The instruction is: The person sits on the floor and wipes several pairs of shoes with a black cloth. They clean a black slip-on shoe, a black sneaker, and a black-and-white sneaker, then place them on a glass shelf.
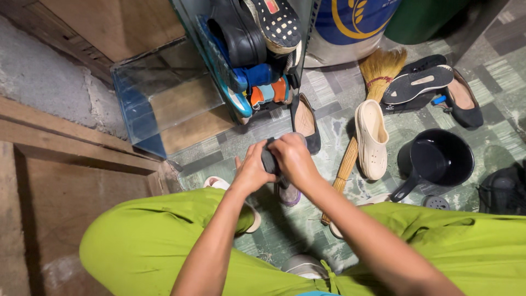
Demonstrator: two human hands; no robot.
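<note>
Hands, left [251, 172] and right [293, 159], clamp a dark shoe [269, 159] below the blue-and-white sack [350, 27].

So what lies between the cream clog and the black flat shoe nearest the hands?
Head view: only bare green tiled floor separates the cream clog from the black flat shoe.

Home entryway: shoe rack [249, 55], broom [361, 115], tiled floor [323, 98]

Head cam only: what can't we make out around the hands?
- Dark item in head view: mostly wrapped by left hand and right hand; its kind is unclear.
- Shoe below the hands: they hide all but its end.
- Broom: handle end hidden by the right forearm.
- Black bag: cut off by the right edge.
</note>
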